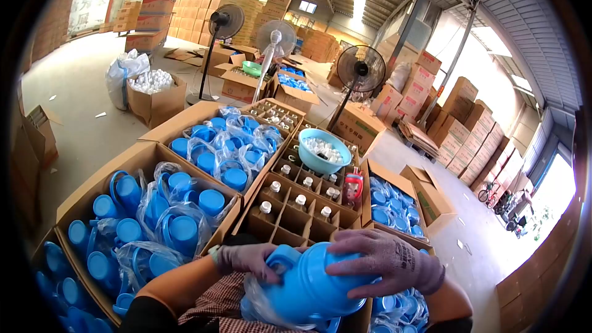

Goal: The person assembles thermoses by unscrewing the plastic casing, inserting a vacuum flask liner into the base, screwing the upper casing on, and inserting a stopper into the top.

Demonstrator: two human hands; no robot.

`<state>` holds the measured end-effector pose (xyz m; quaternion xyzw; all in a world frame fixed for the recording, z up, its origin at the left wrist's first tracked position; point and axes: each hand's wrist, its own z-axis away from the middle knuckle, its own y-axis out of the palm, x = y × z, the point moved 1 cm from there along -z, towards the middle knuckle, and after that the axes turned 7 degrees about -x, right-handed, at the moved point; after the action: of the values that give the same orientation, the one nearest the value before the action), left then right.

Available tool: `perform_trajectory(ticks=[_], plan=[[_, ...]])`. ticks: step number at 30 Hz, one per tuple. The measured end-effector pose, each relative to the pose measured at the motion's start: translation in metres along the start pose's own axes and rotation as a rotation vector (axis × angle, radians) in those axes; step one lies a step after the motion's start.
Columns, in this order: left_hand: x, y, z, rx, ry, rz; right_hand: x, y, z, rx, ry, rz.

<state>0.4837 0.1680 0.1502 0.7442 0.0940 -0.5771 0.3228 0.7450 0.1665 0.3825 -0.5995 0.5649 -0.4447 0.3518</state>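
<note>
A large blue jug (pixel 308 283) with a handle lies tilted at the bottom centre, with clear plastic film around its lower left part. My gloved left hand (pixel 253 261) is closed on the jug's handle. My gloved right hand (pixel 385 262) is spread over the jug's top end, its fingers apart and resting on the blue surface. Just beyond the jug is a divided carton (pixel 287 217) holding clear bottles with white caps (pixel 300 200). A light blue basin (pixel 324 153) of small white parts sits on the carton's far part, near a red-and-clear bottle (pixel 353 186).
Open cartons of blue lidded jugs stand at the left (pixel 185 234), far left and right (pixel 394 205). Behind are standing fans (pixel 361 69), a box of white pieces (pixel 153 83) and stacked cartons (pixel 416 89).
</note>
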Motion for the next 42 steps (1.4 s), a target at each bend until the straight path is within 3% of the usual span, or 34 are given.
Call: perform_trajectory(ticks=[1,2,3,4,5,7,8,9,10,11,13,14,16,17,19,21,22,23,25,26,27,29,31,32,34,35,36,37,39,40,41,42], plan=[[0.006,-0.003,-0.002,-0.026,0.100,0.014,-0.009,0.007,0.009,0.002,0.004,-0.052],[0.015,-0.001,-0.005,-0.154,0.013,-0.011,-0.020,0.016,0.019,0.006,0.006,-0.106],[0.024,0.005,-0.012,-0.282,-0.070,-0.042,-0.039,0.032,0.042,-0.082,0.299,-0.120],[0.029,0.040,-0.024,-0.576,0.091,-0.268,-0.067,0.049,0.070,-0.169,0.584,-0.124],[0.041,0.075,-0.033,-0.605,0.190,-0.533,-0.099,0.064,0.096,-0.028,0.655,0.004],[0.088,0.126,-0.043,-0.738,0.101,-0.740,-0.120,0.074,0.128,0.142,0.805,0.173],[0.090,0.112,-0.041,-0.630,0.140,-0.576,-0.110,0.070,0.130,0.168,0.875,0.221],[0.079,0.086,-0.030,-0.514,0.184,-0.439,-0.065,0.045,0.098,0.030,0.926,0.206],[0.047,0.065,-0.014,-0.403,0.135,-0.482,-0.023,0.016,0.061,-0.043,0.543,0.119],[0.039,0.038,-0.012,-0.210,0.212,-0.259,-0.007,0.002,0.043,0.011,0.315,0.110],[0.036,0.001,-0.009,-0.099,0.044,-0.096,0.013,-0.006,0.027,0.134,-0.138,0.067],[0.033,-0.003,-0.008,-0.088,-0.024,-0.059,0.012,0.000,0.032,0.112,-0.119,0.034],[0.029,0.023,-0.018,-0.320,-0.009,-0.030,-0.030,0.037,0.086,-0.046,0.365,0.062],[0.022,0.052,-0.024,-0.590,0.020,-0.396,-0.060,0.048,0.106,-0.124,0.602,0.085],[0.076,0.115,-0.041,-0.691,0.157,-0.813,-0.106,0.062,0.128,0.280,0.689,0.317],[0.061,0.109,-0.028,-0.529,-0.016,-0.504,-0.086,0.052,0.129,0.298,0.604,0.392],[0.081,0.067,-0.026,-0.444,0.337,-0.621,-0.043,0.029,0.090,0.070,0.458,0.372],[0.052,0.051,-0.014,-0.316,0.233,-0.237,-0.011,0.016,0.064,-0.151,0.318,0.329],[0.027,0.010,0.000,-0.109,-0.006,-0.069,0.011,0.010,0.040,-0.101,0.053,0.141],[0.022,0.011,-0.002,-0.146,-0.019,-0.100,0.018,0.012,0.037,-0.069,-0.077,0.039],[0.020,0.012,-0.006,-0.186,-0.033,-0.143,0.010,0.018,0.047,-0.133,0.024,0.056],[0.043,0.030,-0.022,-0.466,0.017,-0.075,-0.026,0.040,0.095,-0.266,0.231,0.088],[0.024,0.119,-0.022,-0.778,-0.042,-0.894,-0.079,0.073,0.143,0.028,0.675,0.311],[0.045,0.114,-0.019,-0.717,-0.007,-0.821,-0.088,0.084,0.152,0.137,0.888,0.364],[0.090,0.085,-0.032,-0.605,0.116,-0.688,-0.051,0.052,0.113,0.091,1.287,0.215],[0.045,0.076,-0.011,-0.497,0.053,-0.770,-0.035,0.041,0.108,-0.118,0.965,0.166],[0.033,0.057,-0.005,-0.354,0.073,-0.436,-0.018,0.025,0.082,-0.188,0.448,0.269],[0.028,0.036,-0.004,-0.216,0.083,-0.099,-0.014,0.021,0.072,-0.151,0.292,0.183],[0.020,0.016,-0.002,-0.167,-0.031,-0.041,-0.006,0.020,0.064,-0.065,-0.029,-0.005],[0.026,0.021,-0.007,-0.294,-0.083,-0.083,-0.005,0.018,0.071,-0.055,0.071,0.054],[0.032,0.035,-0.017,-0.442,-0.016,0.008,-0.025,0.042,0.093,-0.348,0.142,0.050],[0.064,0.055,-0.029,-0.674,0.074,-0.351,-0.070,0.072,0.131,-0.239,0.322,0.239]])
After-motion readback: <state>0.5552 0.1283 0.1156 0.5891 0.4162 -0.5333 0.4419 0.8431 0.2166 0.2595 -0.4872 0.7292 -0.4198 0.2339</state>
